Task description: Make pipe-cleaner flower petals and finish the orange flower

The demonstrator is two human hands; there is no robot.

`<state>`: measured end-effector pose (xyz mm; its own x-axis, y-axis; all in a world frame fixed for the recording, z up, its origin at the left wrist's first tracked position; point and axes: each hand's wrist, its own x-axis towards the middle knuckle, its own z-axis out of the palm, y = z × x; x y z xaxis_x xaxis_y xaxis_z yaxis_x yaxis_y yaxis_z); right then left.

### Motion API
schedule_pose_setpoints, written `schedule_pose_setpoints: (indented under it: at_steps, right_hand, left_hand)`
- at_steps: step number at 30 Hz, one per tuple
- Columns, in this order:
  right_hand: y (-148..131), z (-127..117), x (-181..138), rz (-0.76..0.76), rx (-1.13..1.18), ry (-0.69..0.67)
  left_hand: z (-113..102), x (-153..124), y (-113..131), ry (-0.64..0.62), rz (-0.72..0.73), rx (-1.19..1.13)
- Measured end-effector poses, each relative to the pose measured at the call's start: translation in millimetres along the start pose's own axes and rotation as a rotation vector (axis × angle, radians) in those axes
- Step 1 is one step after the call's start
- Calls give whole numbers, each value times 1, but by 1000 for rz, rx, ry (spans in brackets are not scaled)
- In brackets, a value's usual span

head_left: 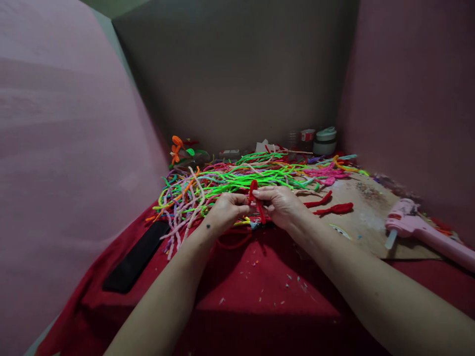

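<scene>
Between my two hands is a red pipe cleaner (254,186), bent into a narrow loop at its top, with an end hanging down. My left hand (230,211) pinches it from the left, fingertips closed. From the right, my right hand (275,203) grips it between thumb and fingers. Just beyond lies a big tangled heap of pipe cleaners (237,185), mostly green, with pink, orange and purple ones. Below the hands, pliers (256,225) with a yellow handle are partly hidden. Two shaped red pipe cleaner pieces (336,208) lie right of my right hand.
A pink glue gun (415,225) rests on a cardboard sheet (367,237) at the right. A flat black object (137,257) lies at the left on the red cloth (260,287). A lidded container (325,141) and an orange pipe cleaner flower (176,148) stand at the back.
</scene>
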<state>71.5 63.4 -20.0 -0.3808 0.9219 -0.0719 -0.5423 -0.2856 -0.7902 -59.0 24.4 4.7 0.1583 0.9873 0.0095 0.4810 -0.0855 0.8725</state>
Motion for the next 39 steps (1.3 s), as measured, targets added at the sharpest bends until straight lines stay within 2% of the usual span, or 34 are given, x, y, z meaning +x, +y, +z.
schedule_pose_setpoints:
  at_steps: [4,9,11,16,21,26,29,31,34,37,39]
  right_hand:
    - [2,-2,1,-31,-42,-83]
    - [0,0,-3,-108,-118,-62]
    - [0,1,-4,-120,-100,-33]
    - [0,3,-5,-153,-128,-27]
    - [0,1,-6,-335,-239,-1]
    - [3,-1,-4,-293,-208,74]
    - [3,-1,-3,-323,-253,75]
    - [2,-1,-3,-331,-285,47]
    - [-2,1,-6,-298,-411,7]
    - [-5,3,-11,-190,-592,-16]
    - [-6,4,-13,-113,-609,-90]
  left_hand:
    - [-1,-3,3,49,-32,-30]
    - [-3,-6,2,-86,-62,-307]
    - [-3,-7,1,-85,-38,-374]
    - [0,-6,0,41,15,-325]
    - [6,-7,7,45,-1,-195]
    - [9,-7,8,79,54,-125]
    - [7,-7,7,48,17,-139]
    - [3,-7,7,52,-9,-178]
    - [-4,-4,2,152,1,-247]
    - [-10,0,-5,231,29,-315]
    - [-12,2,-8,237,32,-344]
